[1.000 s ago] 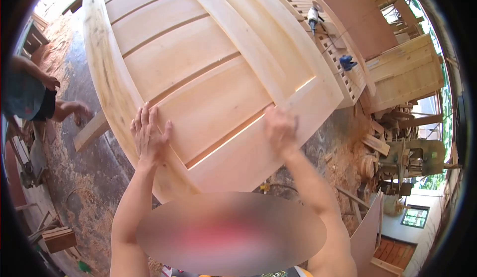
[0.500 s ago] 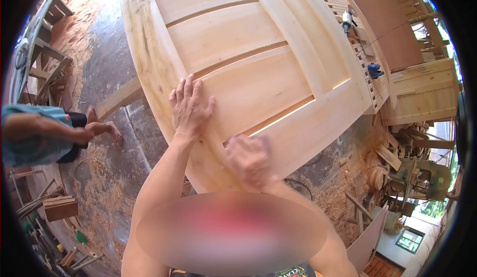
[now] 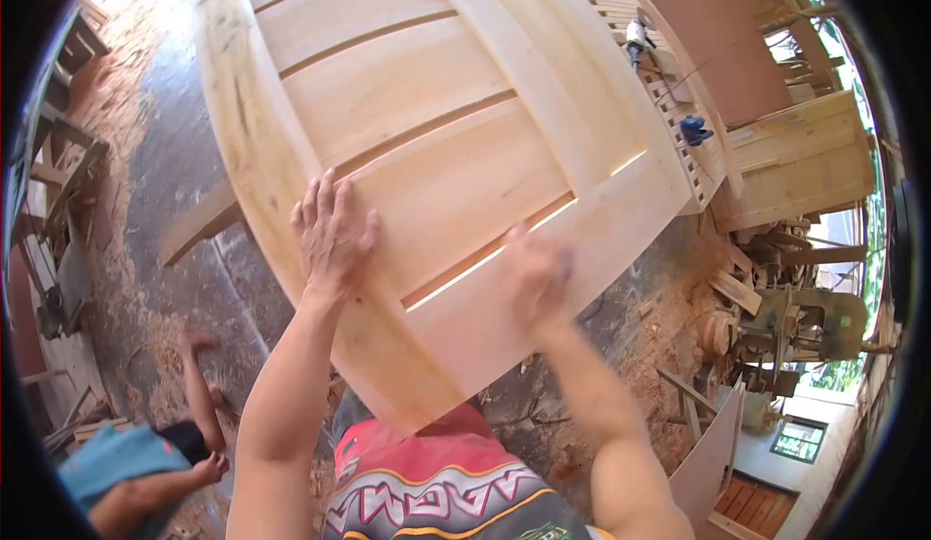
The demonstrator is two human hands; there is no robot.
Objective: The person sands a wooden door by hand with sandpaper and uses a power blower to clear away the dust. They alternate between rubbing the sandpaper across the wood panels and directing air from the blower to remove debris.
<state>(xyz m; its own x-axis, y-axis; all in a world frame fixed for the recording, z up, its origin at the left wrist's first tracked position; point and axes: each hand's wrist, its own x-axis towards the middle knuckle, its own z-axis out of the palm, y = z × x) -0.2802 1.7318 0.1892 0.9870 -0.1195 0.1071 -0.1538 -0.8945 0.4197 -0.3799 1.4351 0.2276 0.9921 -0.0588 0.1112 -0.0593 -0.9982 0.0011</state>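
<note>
A large pale wooden panel door [image 3: 427, 172] with recessed panels and grooves lies in front of me. My left hand [image 3: 335, 235] rests on the door's left stile, fingers stretched out and lying flat, with nothing in it. Over the bottom rail [image 3: 485, 332], beside the lit gap along the lowest panel, my right hand [image 3: 539, 273] is blurred by motion. Its fingers look curled in, and whatever may be under them is hidden.
A wooden support beam [image 3: 202, 225] sticks out under the door's left side. Another person [image 3: 136, 467] is at the lower left. A power tool [image 3: 636, 40] and a blue object [image 3: 695, 131] lie on slatted wood at the right. Shavings [image 3: 630, 375] cover the floor.
My right hand has moved right and up along the bottom rail. My left hand keeps its place on the stile. The view has shifted, and the other person appears lower.
</note>
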